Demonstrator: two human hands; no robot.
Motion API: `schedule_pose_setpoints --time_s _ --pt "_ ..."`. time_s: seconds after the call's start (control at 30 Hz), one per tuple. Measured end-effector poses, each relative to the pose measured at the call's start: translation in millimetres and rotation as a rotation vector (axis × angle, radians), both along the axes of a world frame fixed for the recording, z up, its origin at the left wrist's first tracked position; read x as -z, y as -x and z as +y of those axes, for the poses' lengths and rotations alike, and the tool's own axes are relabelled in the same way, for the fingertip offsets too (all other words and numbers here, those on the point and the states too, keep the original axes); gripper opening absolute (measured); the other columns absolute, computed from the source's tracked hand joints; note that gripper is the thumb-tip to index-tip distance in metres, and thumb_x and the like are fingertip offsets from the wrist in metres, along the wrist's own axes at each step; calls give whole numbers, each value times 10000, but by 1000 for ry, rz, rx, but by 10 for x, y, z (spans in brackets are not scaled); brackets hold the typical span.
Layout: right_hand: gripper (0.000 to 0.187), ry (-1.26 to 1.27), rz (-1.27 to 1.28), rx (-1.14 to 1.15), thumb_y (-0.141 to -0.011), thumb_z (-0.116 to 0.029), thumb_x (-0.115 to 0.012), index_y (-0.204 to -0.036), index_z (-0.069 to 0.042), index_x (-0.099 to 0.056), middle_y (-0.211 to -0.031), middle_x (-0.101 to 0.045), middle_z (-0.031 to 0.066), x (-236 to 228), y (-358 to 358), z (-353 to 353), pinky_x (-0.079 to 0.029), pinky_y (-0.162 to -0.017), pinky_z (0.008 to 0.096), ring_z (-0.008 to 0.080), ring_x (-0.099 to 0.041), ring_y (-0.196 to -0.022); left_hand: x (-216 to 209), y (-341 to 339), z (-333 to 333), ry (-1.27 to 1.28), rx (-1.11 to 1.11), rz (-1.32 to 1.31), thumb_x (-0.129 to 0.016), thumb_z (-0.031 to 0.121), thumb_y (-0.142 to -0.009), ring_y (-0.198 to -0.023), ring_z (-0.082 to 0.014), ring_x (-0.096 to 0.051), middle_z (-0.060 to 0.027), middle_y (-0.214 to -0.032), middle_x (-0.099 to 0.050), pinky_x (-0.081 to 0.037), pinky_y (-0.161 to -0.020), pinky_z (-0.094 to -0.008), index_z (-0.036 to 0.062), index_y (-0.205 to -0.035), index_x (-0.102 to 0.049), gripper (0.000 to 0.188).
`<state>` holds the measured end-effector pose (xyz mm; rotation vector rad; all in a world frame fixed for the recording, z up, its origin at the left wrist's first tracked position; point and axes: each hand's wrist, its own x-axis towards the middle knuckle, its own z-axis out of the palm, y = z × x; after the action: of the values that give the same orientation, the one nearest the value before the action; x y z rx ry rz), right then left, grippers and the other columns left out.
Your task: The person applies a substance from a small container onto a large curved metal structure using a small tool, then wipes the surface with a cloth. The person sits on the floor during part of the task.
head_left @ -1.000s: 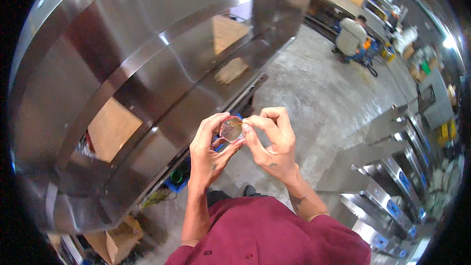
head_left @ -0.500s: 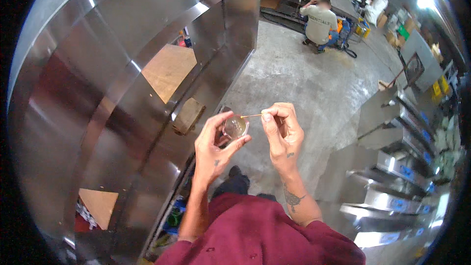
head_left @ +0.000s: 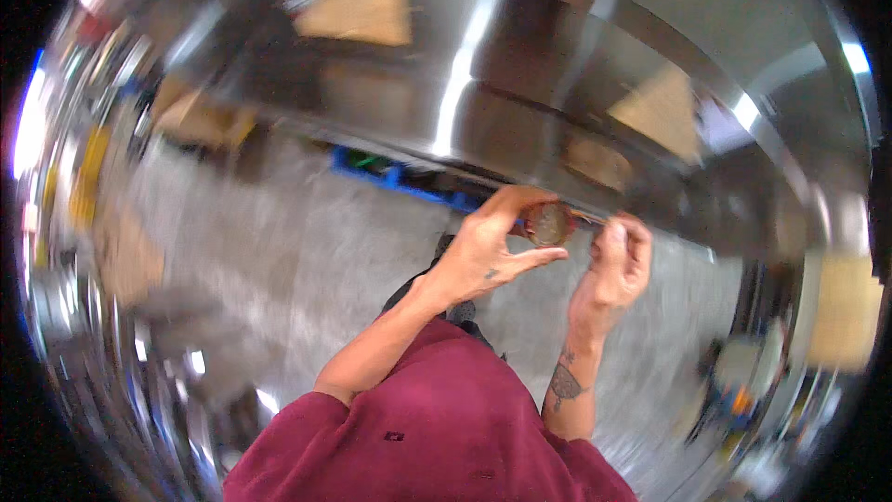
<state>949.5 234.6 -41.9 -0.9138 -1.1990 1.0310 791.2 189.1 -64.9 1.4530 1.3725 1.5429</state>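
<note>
In front of my chest, my left hand grips a small round clear container between thumb and fingers. Its rim looks reddish and its face is tilted up toward me. Just to the right, my right hand pinches a thin wooden stick, whose tip points at the container's edge. Blur hides whether the tip touches it. Beyond both hands stands a large shiny metal structure with cut-out openings.
Under the metal structure's lower edge lies a blue crate with dark and green items. Blurred cardboard is at the left. A pale brown board stands at the right, and grey concrete floor surrounds my feet.
My view has swung left, so the metal structure now spans ahead instead of standing at my left. The crouching person can no longer be made out. Both hands keep their holds.
</note>
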Motion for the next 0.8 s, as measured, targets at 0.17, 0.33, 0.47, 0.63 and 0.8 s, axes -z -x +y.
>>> schedule_pose_setpoints --time_s 0.17,0.33,0.47,0.63,0.8 --pt "144 121 176 -451 -1095 -163 -654 -1176 -46 -631 -1001 -612 24 -85 715 -558 -418 -744 268 90 -516 -832 -41 531 -1268 16 -445 -47 -970 262 -836 -1169 -204 -702 -89 -1360 -686 -604 -944 -354 63 -1394 -660 668" --pt "146 192 174 -683 -1071 -130 -690 -1173 -42 -633 -1071 -614 26 11 1929 -1078 -441 -760 274 90 -529 -890 147 1401 -2438 91 -698 -138 -968 200 -837 -1162 -183 -681 -61 -1364 -677 -600 -930 -349 98 -1423 -659 671" --pt "78 254 259 -830 -1081 -122 -670 -1132 -75 -634 -1023 -602 -1 438 3810 -1179 -442 -749 264 81 -534 -869 546 2807 -2998 159 -829 -126 -955 200 -855 -1196 -208 -674 -76 -1383 -677 -597 -952 -378 98 -1415 -663 640" --pt "89 324 178 -846 -1079 -183 -675 -1099 -105 -637 -974 -602 -18 1294 6038 -1011 -454 -760 259 82 -541 -842 1156 4713 -3492 209 -870 -2 -958 174 -836 -1175 -234 -704 -115 -1430 -667 -608 -930 -371 71 -1401 -657 648" --pt "135 185 -35 -766 -1083 -219 -667 -1114 -90 -648 -980 -699 6 2054 7553 -657 -485 -816 263 103 -611 -881 2020 6140 -3674 253 -897 -42 -942 121 -846 -1152 -223 -706 -109 -1372 -694 -611 -899 -376 74 -1410 -634 644"
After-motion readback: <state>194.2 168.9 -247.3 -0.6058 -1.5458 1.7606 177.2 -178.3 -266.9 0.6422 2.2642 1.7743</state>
